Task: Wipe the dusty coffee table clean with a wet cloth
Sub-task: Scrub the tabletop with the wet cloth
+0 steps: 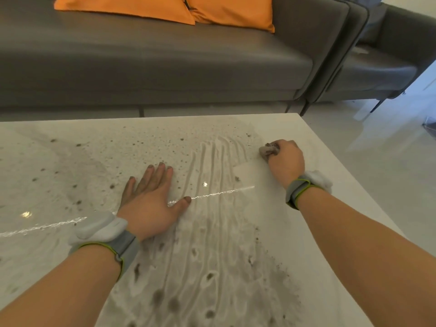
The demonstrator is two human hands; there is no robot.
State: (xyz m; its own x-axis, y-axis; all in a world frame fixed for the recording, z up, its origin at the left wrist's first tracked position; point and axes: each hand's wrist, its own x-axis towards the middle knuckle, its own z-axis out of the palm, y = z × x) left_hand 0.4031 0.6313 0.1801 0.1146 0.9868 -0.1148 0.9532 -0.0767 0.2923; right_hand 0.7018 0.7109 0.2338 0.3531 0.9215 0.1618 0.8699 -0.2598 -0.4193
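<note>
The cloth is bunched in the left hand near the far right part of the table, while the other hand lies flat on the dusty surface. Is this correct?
Not quite: the head view shows the cloth bunched in the right hand. The left hand is the one lying flat on the dusty table.

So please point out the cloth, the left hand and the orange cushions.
cloth (267, 150): head view, bunched part showing beside the fist.
left hand (151, 204): head view, back of hand.
orange cushions (122, 7): head view, left cushion's face.
</note>
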